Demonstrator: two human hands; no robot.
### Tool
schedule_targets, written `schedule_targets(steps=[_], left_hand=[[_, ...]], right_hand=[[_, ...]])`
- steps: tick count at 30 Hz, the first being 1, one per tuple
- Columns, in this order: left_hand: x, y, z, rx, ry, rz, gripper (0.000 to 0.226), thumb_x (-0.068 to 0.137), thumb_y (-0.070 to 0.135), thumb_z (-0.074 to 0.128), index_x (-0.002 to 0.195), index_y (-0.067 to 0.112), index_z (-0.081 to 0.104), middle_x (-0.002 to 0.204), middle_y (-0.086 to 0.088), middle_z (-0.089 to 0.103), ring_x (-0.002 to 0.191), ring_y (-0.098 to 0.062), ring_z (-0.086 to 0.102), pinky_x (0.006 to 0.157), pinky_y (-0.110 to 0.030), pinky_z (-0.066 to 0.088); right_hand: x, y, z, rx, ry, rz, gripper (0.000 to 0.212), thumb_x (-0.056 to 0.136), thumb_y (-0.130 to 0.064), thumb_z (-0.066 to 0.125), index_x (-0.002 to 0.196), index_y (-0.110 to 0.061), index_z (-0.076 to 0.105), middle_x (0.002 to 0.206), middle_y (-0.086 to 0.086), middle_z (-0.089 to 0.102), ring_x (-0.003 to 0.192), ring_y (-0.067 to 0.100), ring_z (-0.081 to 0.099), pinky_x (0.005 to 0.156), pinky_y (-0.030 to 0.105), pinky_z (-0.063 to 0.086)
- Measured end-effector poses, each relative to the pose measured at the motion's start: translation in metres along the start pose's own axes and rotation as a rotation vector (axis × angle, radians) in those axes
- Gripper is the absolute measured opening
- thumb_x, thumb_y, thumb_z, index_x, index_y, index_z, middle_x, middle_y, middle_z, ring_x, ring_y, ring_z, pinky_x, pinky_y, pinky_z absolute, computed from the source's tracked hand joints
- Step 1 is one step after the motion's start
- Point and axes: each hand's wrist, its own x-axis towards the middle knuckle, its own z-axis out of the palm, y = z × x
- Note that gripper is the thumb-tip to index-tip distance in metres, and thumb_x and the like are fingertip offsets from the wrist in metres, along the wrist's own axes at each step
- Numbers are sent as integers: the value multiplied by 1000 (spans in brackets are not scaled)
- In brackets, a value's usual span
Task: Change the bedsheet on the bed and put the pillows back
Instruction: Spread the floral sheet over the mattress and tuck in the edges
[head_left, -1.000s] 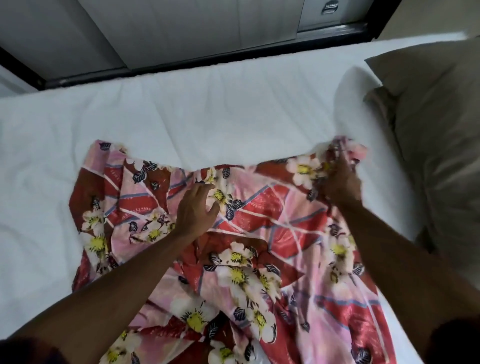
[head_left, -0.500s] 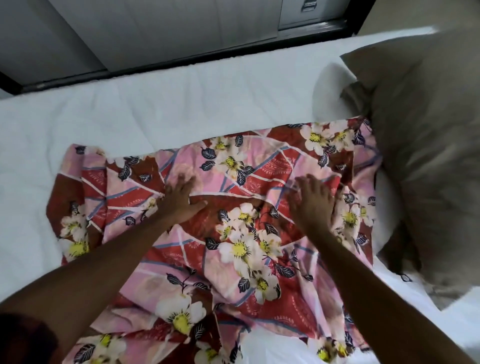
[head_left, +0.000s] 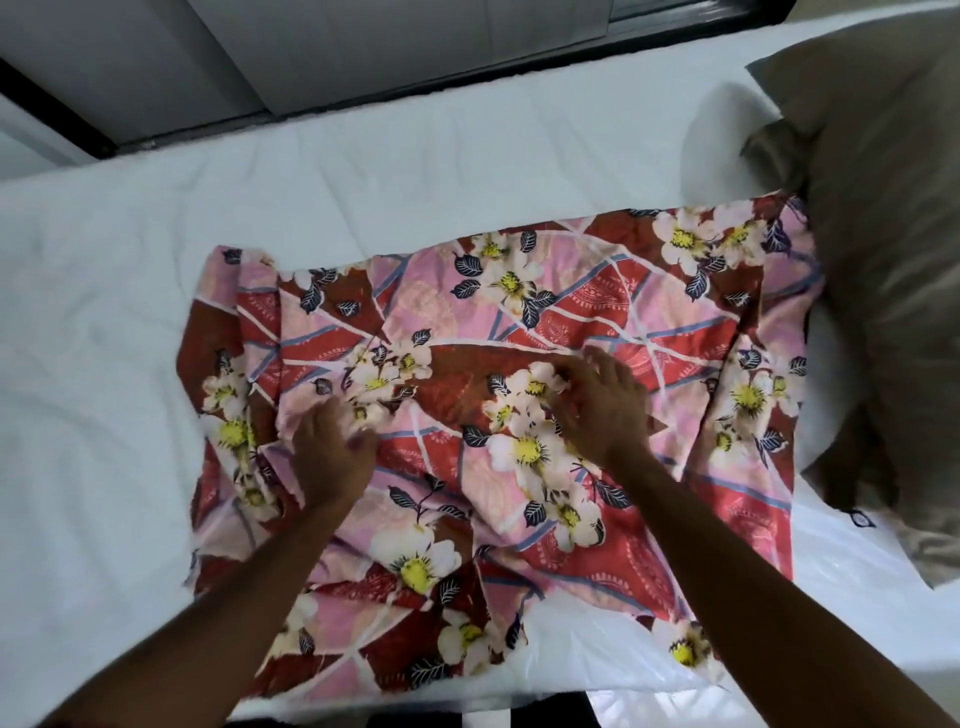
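A folded floral bedsheet (head_left: 571, 312), red and pink with white flowers, lies spread across the white mattress (head_left: 156, 322). My left hand (head_left: 332, 457) rests palm down on its left part, fingers bent into the cloth. On the sheet's middle sits my right hand (head_left: 602, 405), its fingers curled and pinching a fold of fabric. A brown pillow (head_left: 883, 260) lies at the right end of the bed, touching the sheet's right edge. A second white pillow (head_left: 717, 130) peeks out beside it.
A grey panelled wall with a dark rail (head_left: 363, 52) runs along the bed's far side. Clear plastic wrapping (head_left: 649, 649) lies on the near right of the mattress, under my right arm. The mattress's left half is bare white padding.
The sheet has been flattened out towards the pillow. Both hands have slid back to the sheet's middle, and my right hand has gone from flat to pinching a fold.
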Motion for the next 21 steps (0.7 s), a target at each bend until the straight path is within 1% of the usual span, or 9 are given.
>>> schedule_targets(steps=[1, 3, 5, 8, 10, 11, 15, 18, 21], left_hand=[[-16, -12, -4, 41, 13, -61, 74, 78, 36, 81, 139, 9, 48, 142, -23, 47, 130, -44, 44, 99, -55, 40], [-42, -45, -8, 88, -60, -246, 93, 76, 45, 81, 150, 14, 35, 155, -22, 32, 141, -43, 30, 108, -59, 32], [-56, -76, -7, 92, -137, -361, 104, 75, 54, 78, 156, 18, 23, 158, -23, 27, 143, -44, 27, 109, -60, 31], [-59, -96, -3, 87, -166, -331, 99, 77, 49, 77, 155, 16, 25, 154, -27, 32, 140, -48, 30, 112, -57, 29], [-49, -94, -1, 42, -159, -309, 91, 77, 37, 80, 151, 11, 32, 151, -29, 32, 141, -49, 26, 114, -57, 27], [-43, -92, 0, 6, -158, -304, 88, 76, 31, 81, 149, 10, 36, 148, -30, 34, 138, -50, 30, 112, -58, 31], [-27, -89, 3, -65, -163, -301, 77, 76, 10, 76, 143, 15, 40, 143, -26, 34, 119, -49, 50, 93, -52, 51], [-19, -101, 5, -50, -109, -206, 73, 75, 3, 74, 141, 13, 43, 137, -27, 40, 113, -48, 52, 89, -52, 53], [-1, -119, -1, 11, -56, -35, 65, 78, -1, 71, 139, 11, 49, 127, -28, 50, 111, -48, 53, 88, -53, 52]], right_hand=[[-5, -12, 6, -21, -42, -66, 58, 91, -57, 53, 142, -30, 45, 154, 8, 41, 140, 33, 37, 110, 59, 36], [-8, -31, 21, -70, -124, -151, 65, 90, -64, 51, 146, -34, 40, 158, 8, 35, 144, 35, 31, 115, 61, 28], [-3, -44, 33, -124, -181, -220, 76, 87, -75, 46, 152, -39, 33, 162, 9, 28, 149, 36, 23, 118, 62, 17], [7, -53, 47, -204, -221, -314, 90, 77, -88, 42, 154, -42, 30, 164, 9, 25, 151, 36, 19, 119, 64, 16], [14, -57, 52, -285, -259, -344, 95, 74, -90, 41, 155, -42, 29, 161, 8, 30, 146, 36, 25, 116, 64, 20], [17, -59, 52, -322, -256, -349, 95, 74, -91, 41, 154, -41, 31, 158, 6, 33, 143, 35, 29, 114, 63, 24], [29, -57, 45, -377, -137, -363, 83, 76, -87, 46, 144, -38, 46, 143, 1, 47, 126, 33, 47, 104, 52, 35], [42, -53, 35, -404, -87, -325, 59, 84, -70, 45, 131, -35, 56, 125, 6, 57, 113, 36, 53, 97, 49, 40], [53, -62, 35, -430, -134, -287, 49, 91, -53, 36, 124, -26, 60, 109, 13, 63, 101, 38, 60, 87, 49, 47]])
